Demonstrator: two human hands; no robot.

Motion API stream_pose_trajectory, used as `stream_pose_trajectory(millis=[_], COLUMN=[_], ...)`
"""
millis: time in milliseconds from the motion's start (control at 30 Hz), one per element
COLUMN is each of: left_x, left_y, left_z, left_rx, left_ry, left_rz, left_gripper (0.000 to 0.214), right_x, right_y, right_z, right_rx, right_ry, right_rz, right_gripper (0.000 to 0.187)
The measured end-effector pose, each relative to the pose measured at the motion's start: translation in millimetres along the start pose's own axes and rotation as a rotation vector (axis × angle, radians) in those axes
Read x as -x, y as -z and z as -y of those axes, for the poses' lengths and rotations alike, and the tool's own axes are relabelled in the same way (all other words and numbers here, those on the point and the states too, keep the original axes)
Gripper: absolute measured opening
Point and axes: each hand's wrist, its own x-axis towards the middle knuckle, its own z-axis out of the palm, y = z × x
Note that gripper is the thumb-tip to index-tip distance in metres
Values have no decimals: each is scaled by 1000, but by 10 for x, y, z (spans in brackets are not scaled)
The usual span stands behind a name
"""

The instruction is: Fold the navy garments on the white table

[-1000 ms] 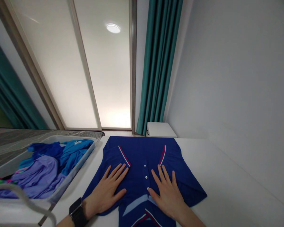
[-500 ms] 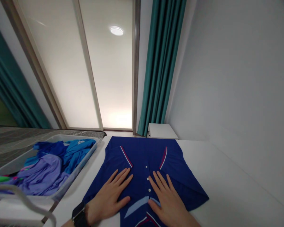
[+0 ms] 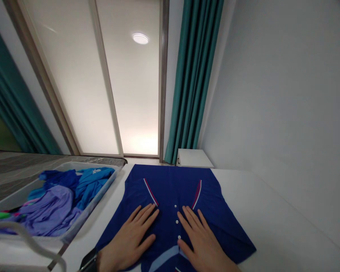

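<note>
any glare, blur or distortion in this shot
Head view: glare from a round light and a glow low on the pale door panel; head view: the left door frame leans, probably wide-angle stretch; head view: left hand, right hand and navy shirt look readable, without heavy blur.

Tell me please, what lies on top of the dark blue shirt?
The left hand and right hand rest on the dark blue shirt. The fabric beneath them is hidden.
</note>
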Motion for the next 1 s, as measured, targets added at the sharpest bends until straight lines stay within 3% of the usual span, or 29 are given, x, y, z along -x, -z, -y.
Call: stream_pose_trajectory(millis=[200, 367, 533, 767, 1000], left_x=[-494, -948, -1209, -1229, -1182], left_y=[106, 34, -112, -347, -327], left_z=[223, 766, 1185, 1237, 1164], left_rx=[15, -35, -65, -58, -70], left_ry=[16, 120, 238, 356, 422], left_rz=[12, 31, 35, 33, 19], left_gripper=[58, 55, 56, 56, 55], right_x=[-468, -887, -1213, -1396, -1355], right_y=[198, 238, 267, 130, 0], right_z=[-220, -634, -920, -1050, -1126], right_rx=[52, 95, 108, 137, 173], right_ry=[14, -48, -115, -115, -125], right_rz=[-6, -25, -10, -34, -86], right_gripper=[59, 58, 59, 60, 62])
